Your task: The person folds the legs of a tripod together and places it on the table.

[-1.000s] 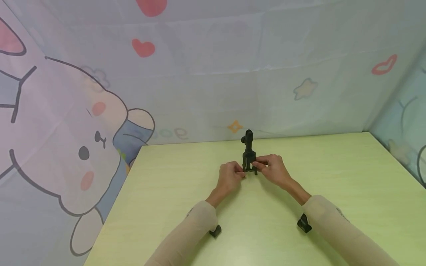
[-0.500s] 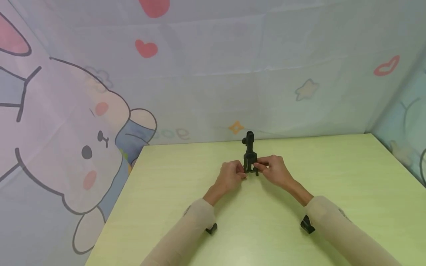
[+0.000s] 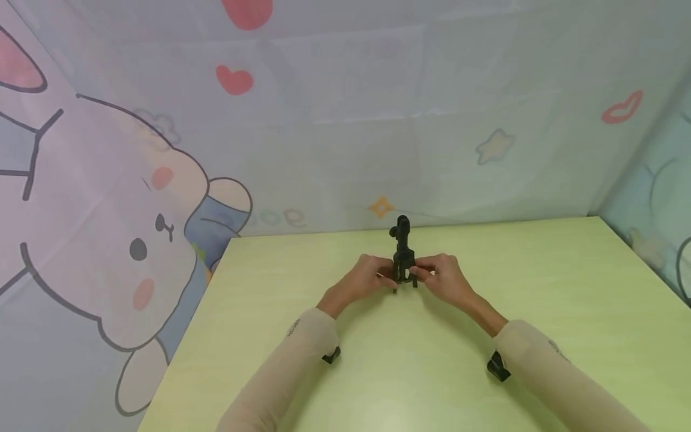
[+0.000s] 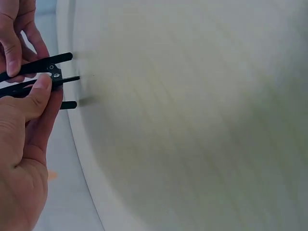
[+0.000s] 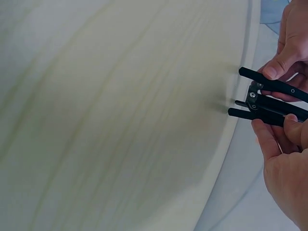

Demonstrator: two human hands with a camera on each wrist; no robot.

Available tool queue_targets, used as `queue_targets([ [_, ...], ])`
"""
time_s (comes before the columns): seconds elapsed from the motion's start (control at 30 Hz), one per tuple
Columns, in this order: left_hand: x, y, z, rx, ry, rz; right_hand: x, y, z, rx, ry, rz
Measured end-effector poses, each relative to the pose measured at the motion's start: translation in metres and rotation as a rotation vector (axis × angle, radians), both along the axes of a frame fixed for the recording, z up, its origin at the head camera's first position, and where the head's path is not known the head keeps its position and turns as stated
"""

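A small black tripod (image 3: 402, 246) stands upright near the table's back edge, its knobbed head at the top. My left hand (image 3: 363, 279) pinches its left leg between thumb and fingers, and my right hand (image 3: 444, 278) pinches the right leg. Tips of both legs poke out below the fingers. In the left wrist view, tripod legs (image 4: 60, 58) show spread a little apart around a central hinge piece, close to the tabletop. The right wrist view has my right thumb and fingers (image 5: 268, 139) on the lower leg and the left hand (image 5: 288, 53) on the upper one.
The pale yellow-green table (image 3: 410, 372) ends just behind the tripod. Behind it hangs a light cloth backdrop (image 3: 345, 150) with hearts, stars and a cartoon rabbit. A dark cable (image 3: 681, 270) shows at the far right.
The left hand has shifted its grip on the tripod's left leg, and that leg's tip now shows below the fingers. My left forearm has swung outward to the left; the right hand has barely moved.
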State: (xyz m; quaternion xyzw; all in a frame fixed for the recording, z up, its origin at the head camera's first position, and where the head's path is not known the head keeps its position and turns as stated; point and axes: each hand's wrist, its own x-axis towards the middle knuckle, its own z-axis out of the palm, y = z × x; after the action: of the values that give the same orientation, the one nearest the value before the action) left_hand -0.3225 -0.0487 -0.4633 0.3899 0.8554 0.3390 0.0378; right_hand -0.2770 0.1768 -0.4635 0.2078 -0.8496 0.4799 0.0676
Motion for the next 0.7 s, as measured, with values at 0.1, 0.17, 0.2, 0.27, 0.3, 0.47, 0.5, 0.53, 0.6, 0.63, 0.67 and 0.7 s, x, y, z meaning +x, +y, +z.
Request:
queue_targets([
  [0.1,-0.002,0.0,-0.004,-0.013,0.02,-0.029,0.001,0.0,0.0,-0.005,0.001,-0.006],
  [0.17,-0.002,-0.001,-0.004,-0.02,0.042,-0.047,0.001,-0.001,0.0,-0.002,0.004,-0.007],
  [0.2,-0.003,-0.001,-0.005,-0.022,0.063,-0.054,0.001,-0.001,0.0,-0.003,0.006,-0.007],
  [0.27,-0.003,-0.001,-0.005,-0.022,0.094,-0.063,0.0,-0.001,0.0,-0.005,0.005,-0.008],
  [0.3,-0.003,-0.001,-0.005,-0.02,0.105,-0.065,0.0,-0.001,0.001,-0.006,0.002,-0.01],
  [0.47,-0.002,-0.001,-0.009,-0.009,0.178,-0.058,0.0,0.0,0.0,-0.013,-0.009,-0.019],
  [0.5,-0.001,-0.001,-0.01,-0.007,0.194,-0.056,0.0,0.0,0.0,-0.012,-0.007,-0.019],
  [0.53,-0.001,-0.001,-0.01,-0.003,0.207,-0.054,0.0,0.0,-0.001,-0.011,-0.005,-0.02],
  [0.6,0.001,-0.001,-0.012,0.003,0.228,-0.05,0.0,0.0,-0.002,-0.007,0.0,-0.022],
  [0.63,0.001,-0.001,-0.012,0.007,0.236,-0.048,0.0,0.0,-0.002,-0.003,0.003,-0.024],
  [0.67,0.002,-0.001,-0.013,0.012,0.241,-0.045,0.0,-0.001,-0.002,-0.002,0.001,-0.028],
  [0.7,0.002,-0.001,-0.014,0.016,0.245,-0.041,-0.001,-0.001,-0.003,0.001,0.004,-0.028],
])
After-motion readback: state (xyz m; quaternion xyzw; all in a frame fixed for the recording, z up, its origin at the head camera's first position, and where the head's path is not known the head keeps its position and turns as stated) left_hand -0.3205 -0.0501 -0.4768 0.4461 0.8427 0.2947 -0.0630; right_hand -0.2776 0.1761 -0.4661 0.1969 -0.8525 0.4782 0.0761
